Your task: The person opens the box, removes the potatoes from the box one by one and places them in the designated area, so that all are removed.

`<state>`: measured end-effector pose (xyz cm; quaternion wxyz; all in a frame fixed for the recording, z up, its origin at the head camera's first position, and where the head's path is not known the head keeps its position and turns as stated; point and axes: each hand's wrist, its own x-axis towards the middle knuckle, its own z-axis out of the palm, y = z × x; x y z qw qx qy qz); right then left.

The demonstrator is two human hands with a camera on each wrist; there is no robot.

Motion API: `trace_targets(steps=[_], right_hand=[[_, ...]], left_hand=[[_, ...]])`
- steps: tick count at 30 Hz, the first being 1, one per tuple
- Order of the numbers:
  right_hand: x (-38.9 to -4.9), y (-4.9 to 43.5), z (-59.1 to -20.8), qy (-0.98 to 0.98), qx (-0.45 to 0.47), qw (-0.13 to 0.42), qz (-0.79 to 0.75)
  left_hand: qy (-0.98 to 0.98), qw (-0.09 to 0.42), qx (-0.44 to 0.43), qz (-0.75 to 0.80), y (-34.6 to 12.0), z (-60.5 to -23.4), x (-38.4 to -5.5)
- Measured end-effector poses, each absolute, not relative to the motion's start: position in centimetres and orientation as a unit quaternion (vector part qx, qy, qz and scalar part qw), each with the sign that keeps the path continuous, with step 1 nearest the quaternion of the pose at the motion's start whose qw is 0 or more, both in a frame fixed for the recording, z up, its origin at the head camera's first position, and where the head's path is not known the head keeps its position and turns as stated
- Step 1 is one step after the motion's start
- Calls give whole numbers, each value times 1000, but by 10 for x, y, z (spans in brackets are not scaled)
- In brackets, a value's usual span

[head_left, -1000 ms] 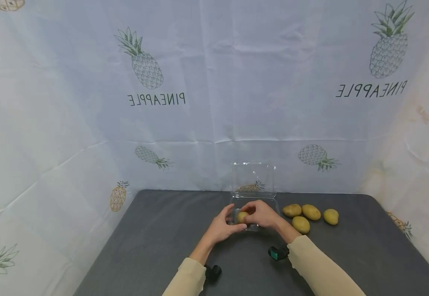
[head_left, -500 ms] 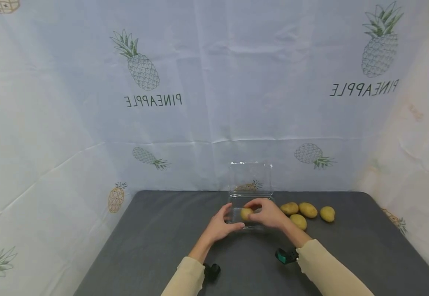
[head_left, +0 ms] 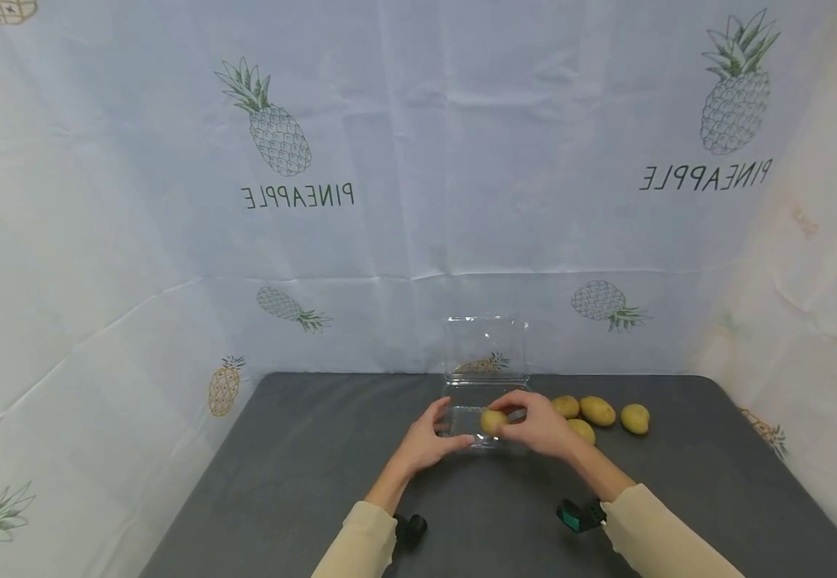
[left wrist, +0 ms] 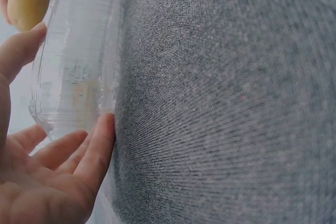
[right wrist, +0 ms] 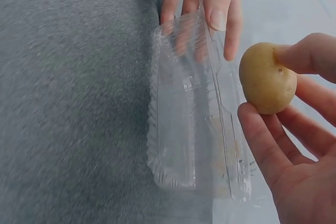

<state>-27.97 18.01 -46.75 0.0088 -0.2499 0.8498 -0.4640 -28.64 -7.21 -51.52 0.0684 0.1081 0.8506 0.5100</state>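
A clear plastic clamshell container [head_left: 465, 415] lies on the dark table, its lid [head_left: 486, 341] raised at the back. Over the right part of its base, my right hand [head_left: 537, 425] pinches a small yellow potato [right wrist: 268, 78] between thumb and fingertips. The right wrist view puts that potato just above the rim. At the container's left front corner is my left hand [head_left: 421, 441], fingers spread and fairly straight. In the left wrist view its fingertips [left wrist: 105, 124] meet the plastic side wall and the thumb reaches to the rim.
Several more potatoes [head_left: 597, 411] lie on the grey table [head_left: 317, 466] right of the container, partly behind my right hand. A white pineapple-print cloth [head_left: 404, 201] hangs close behind the table and along both sides.
My right hand has carried the potato rightward over the container, away from my left hand. The left hand stays at the container's left corner. The view has shifted slightly.
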Motion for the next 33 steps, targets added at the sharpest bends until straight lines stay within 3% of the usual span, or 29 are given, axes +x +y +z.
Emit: trace_targets(steps=[33], right_hand=[[-231, 249, -467, 853, -217, -70, -469]], left_hand=[[848, 68, 119, 512, -75, -517, -287]])
